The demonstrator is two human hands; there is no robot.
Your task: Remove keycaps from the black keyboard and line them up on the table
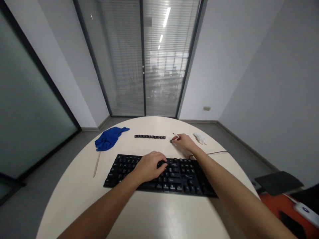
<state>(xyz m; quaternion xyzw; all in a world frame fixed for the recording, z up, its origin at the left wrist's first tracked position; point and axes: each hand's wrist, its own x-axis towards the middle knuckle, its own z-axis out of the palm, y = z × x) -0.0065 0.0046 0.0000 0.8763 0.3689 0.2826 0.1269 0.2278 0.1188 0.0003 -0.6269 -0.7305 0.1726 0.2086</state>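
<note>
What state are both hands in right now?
Left hand: curled on the black keyboard; whether it grips anything cannot be told.
Right hand: closed, holding a slim silver tool.

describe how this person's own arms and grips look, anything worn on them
The left forearm and right forearm are uncovered up to the picture's edge, with no sleeve in view. The left grip and right grip are ungloved human hands. I can make out no watch, bracelet or marking; fine details like nails are too small to judge.
</note>
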